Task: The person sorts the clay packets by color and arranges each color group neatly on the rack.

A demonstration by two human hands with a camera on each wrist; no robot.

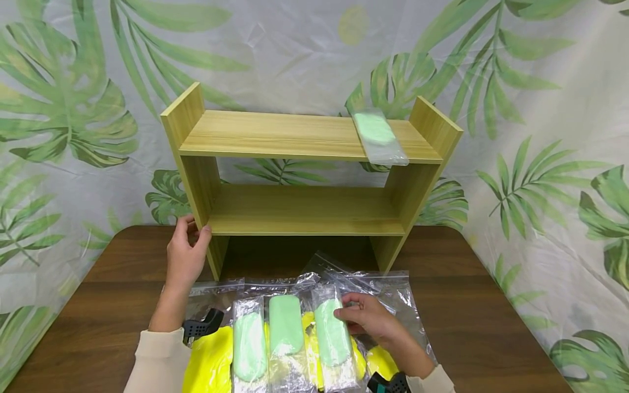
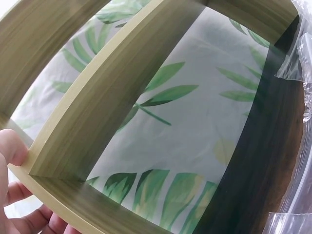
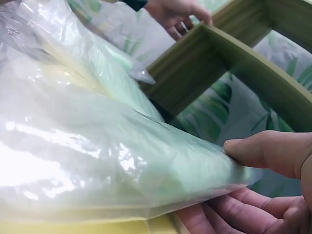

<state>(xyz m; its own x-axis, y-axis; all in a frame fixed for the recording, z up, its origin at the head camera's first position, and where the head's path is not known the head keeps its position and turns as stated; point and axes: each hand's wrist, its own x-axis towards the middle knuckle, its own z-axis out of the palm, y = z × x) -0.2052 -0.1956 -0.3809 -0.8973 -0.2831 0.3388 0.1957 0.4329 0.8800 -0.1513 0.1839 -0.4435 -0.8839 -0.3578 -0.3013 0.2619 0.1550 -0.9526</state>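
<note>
My left hand (image 1: 188, 254) grips the left side panel of a small wooden shelf (image 1: 304, 224), thumb on its front edge at the middle board. In the left wrist view the thumb (image 2: 14, 147) and fingers lie either side of that panel. My right hand (image 1: 366, 319) pinches the right edge of a clear bag with a pale green oval pad (image 1: 330, 333) inside. Two similar bagged green pads, a left one (image 1: 249, 344) and a middle one (image 1: 286, 327), lie beside it. Another bagged green pad (image 1: 375, 131) rests on the shelf's top board, overhanging its front edge.
Beneath the green pads lie clear zip bags holding yellow items (image 1: 208, 360), spread along the near side of the dark wooden table (image 1: 88, 327). The shelf stands behind them. A leaf-patterned cloth (image 1: 295, 54) hangs at the back.
</note>
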